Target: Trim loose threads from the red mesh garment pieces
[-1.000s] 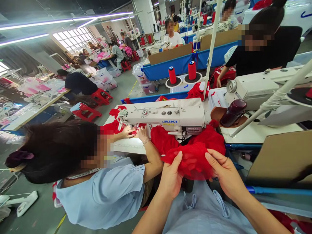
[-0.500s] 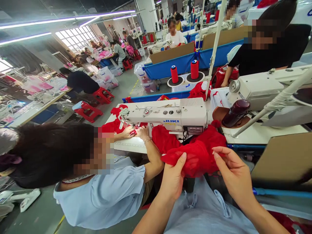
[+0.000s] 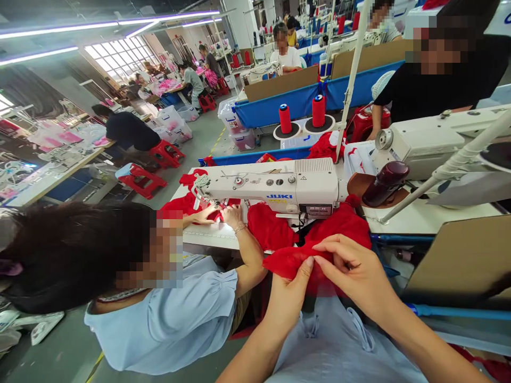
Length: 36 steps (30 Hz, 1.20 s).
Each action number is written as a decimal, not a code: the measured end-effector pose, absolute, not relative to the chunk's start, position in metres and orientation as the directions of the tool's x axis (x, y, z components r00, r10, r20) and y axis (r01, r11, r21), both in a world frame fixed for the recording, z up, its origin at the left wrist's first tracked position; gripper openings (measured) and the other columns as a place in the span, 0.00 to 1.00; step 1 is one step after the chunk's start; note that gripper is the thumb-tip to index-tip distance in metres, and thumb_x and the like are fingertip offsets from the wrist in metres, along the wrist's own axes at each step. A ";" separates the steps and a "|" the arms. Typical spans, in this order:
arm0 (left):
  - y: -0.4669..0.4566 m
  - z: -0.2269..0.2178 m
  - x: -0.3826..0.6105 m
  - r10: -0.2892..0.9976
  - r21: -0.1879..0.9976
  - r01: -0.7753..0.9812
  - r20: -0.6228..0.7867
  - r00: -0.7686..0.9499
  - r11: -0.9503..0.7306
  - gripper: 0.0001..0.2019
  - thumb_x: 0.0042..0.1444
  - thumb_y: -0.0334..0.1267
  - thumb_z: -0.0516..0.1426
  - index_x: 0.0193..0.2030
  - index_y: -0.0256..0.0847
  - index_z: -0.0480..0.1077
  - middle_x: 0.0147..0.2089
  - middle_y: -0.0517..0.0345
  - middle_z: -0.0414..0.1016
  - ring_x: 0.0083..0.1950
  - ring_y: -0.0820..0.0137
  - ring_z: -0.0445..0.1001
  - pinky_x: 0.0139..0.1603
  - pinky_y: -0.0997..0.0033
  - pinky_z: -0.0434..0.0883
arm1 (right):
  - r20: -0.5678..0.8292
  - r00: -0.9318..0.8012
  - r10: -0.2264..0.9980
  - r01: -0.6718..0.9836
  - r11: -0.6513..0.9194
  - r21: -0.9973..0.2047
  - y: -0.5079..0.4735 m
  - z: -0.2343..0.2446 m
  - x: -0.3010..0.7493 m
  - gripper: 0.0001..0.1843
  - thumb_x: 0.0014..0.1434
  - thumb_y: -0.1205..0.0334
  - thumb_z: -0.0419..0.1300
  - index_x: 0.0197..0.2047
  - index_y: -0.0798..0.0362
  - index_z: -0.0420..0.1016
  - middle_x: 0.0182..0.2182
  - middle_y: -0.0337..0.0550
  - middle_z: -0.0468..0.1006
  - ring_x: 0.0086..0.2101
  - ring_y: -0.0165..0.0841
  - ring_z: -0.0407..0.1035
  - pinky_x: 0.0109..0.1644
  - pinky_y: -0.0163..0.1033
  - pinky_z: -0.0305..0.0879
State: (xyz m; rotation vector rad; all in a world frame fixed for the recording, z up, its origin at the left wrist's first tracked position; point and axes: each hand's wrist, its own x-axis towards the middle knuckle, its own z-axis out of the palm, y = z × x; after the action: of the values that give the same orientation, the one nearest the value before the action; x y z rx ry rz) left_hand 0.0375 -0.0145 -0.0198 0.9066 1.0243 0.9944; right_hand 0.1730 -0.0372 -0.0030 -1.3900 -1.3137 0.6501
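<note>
My left hand (image 3: 288,298) is closed on a piece of thin red fabric (image 3: 285,260), thumb on top and fingers beneath it. Close beside that thumb, my right hand (image 3: 355,271) pinches at the cloth with thumb and forefinger; whatever lies between those tips is too small to make out. The red fabric spreads over my lap and up toward a white JUKI sewing machine (image 3: 271,183). At the machine's needle end, a co-worker's hands (image 3: 231,215) hold other red cloth.
The co-worker in a light blue top (image 3: 167,314) sits close on my left. A thread stand pole (image 3: 353,80), red thread cones (image 3: 318,111) and a second sewing machine (image 3: 435,138) stand beyond. A cardboard panel (image 3: 459,260) is at my right.
My right hand has moved left and down to the fabric, now beside my left thumb. My left hand keeps its hold on the red cloth. The view has shifted slightly.
</note>
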 end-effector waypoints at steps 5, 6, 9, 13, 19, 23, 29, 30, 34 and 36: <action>-0.013 -0.019 0.038 0.940 0.932 -0.210 -0.243 0.238 0.294 0.11 0.50 0.44 0.66 0.37 0.40 0.80 0.38 0.54 0.81 0.42 0.65 0.77 0.48 0.68 0.72 | 0.194 0.271 0.943 0.327 0.099 -0.940 -0.037 -0.009 0.176 0.09 0.57 0.63 0.57 0.29 0.52 0.77 0.22 0.38 0.70 0.21 0.28 0.61 0.22 0.33 0.58; -0.013 -0.019 0.038 0.933 0.920 -0.227 -0.263 0.247 0.319 0.11 0.50 0.44 0.66 0.37 0.41 0.80 0.39 0.54 0.81 0.42 0.65 0.77 0.48 0.68 0.72 | 0.188 0.272 0.944 0.310 0.099 -0.946 -0.037 -0.010 0.177 0.09 0.59 0.63 0.56 0.30 0.52 0.77 0.24 0.40 0.73 0.22 0.29 0.64 0.23 0.34 0.60; -0.012 -0.020 0.039 0.916 0.887 -0.271 -0.308 0.257 0.374 0.13 0.49 0.45 0.67 0.38 0.40 0.79 0.40 0.53 0.81 0.43 0.64 0.77 0.48 0.65 0.73 | 0.296 0.297 0.908 0.358 0.181 -0.916 -0.042 -0.010 0.179 0.08 0.61 0.63 0.57 0.36 0.50 0.78 0.32 0.43 0.77 0.30 0.33 0.72 0.30 0.34 0.67; -0.012 -0.021 0.040 0.930 0.925 -0.197 -0.274 0.243 0.324 0.14 0.50 0.46 0.66 0.39 0.39 0.79 0.42 0.50 0.81 0.46 0.61 0.76 0.54 0.61 0.70 | 0.493 0.231 0.839 0.544 0.308 -0.780 -0.049 -0.007 0.179 0.09 0.62 0.67 0.57 0.39 0.50 0.80 0.34 0.45 0.78 0.33 0.33 0.74 0.37 0.36 0.71; -0.012 -0.021 0.043 0.962 0.980 -0.067 -0.170 0.213 0.188 0.10 0.53 0.44 0.64 0.36 0.41 0.79 0.40 0.52 0.80 0.43 0.62 0.76 0.52 0.62 0.71 | 0.544 0.103 0.833 0.766 0.282 -0.577 -0.050 -0.008 0.176 0.12 0.65 0.67 0.54 0.38 0.52 0.79 0.29 0.43 0.76 0.25 0.28 0.69 0.26 0.31 0.63; -0.012 -0.021 0.046 0.977 0.991 0.046 -0.130 0.169 0.124 0.08 0.47 0.42 0.66 0.33 0.42 0.79 0.37 0.53 0.81 0.42 0.60 0.77 0.53 0.62 0.70 | 0.525 0.080 0.847 0.862 0.206 -0.463 -0.052 -0.012 0.171 0.17 0.64 0.72 0.50 0.28 0.54 0.74 0.24 0.40 0.70 0.20 0.26 0.60 0.22 0.33 0.50; 0.001 -0.030 0.052 0.960 0.986 0.146 -0.117 0.256 0.081 0.13 0.44 0.47 0.67 0.33 0.42 0.79 0.37 0.53 0.81 0.42 0.58 0.77 0.54 0.58 0.70 | 0.463 0.279 0.841 0.832 0.029 -0.554 -0.051 -0.018 0.176 0.09 0.55 0.72 0.53 0.26 0.52 0.69 0.27 0.40 0.69 0.25 0.29 0.65 0.25 0.32 0.58; 0.004 -0.033 0.054 0.944 0.984 0.156 -0.132 0.303 0.087 0.14 0.44 0.49 0.67 0.33 0.41 0.79 0.37 0.53 0.81 0.43 0.57 0.77 0.53 0.58 0.71 | 0.450 0.320 0.834 0.820 -0.005 -0.573 -0.052 -0.019 0.180 0.08 0.54 0.72 0.54 0.27 0.52 0.69 0.27 0.39 0.69 0.25 0.28 0.66 0.25 0.31 0.60; 0.013 -0.041 0.065 0.896 0.975 0.156 -0.207 0.394 0.157 0.18 0.40 0.51 0.69 0.34 0.41 0.78 0.37 0.54 0.81 0.43 0.57 0.78 0.52 0.56 0.73 | 0.433 0.409 0.803 0.774 -0.054 -0.630 -0.063 -0.020 0.193 0.04 0.54 0.70 0.58 0.31 0.53 0.72 0.30 0.37 0.73 0.27 0.25 0.69 0.28 0.28 0.64; 0.012 -0.041 0.072 0.881 0.969 0.137 -0.242 0.407 0.204 0.19 0.40 0.51 0.68 0.35 0.41 0.77 0.36 0.55 0.81 0.43 0.58 0.78 0.51 0.56 0.74 | 0.448 0.403 0.798 0.772 -0.033 -0.635 -0.071 -0.021 0.198 0.04 0.59 0.66 0.59 0.36 0.52 0.75 0.34 0.38 0.76 0.30 0.25 0.72 0.29 0.28 0.65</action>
State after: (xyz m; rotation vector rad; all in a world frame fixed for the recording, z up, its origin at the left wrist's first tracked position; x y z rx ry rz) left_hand 0.0720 0.0119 -0.0406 1.2769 1.0468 0.6800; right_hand 0.1976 -0.0709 -0.0205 -1.7925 -1.3630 0.0384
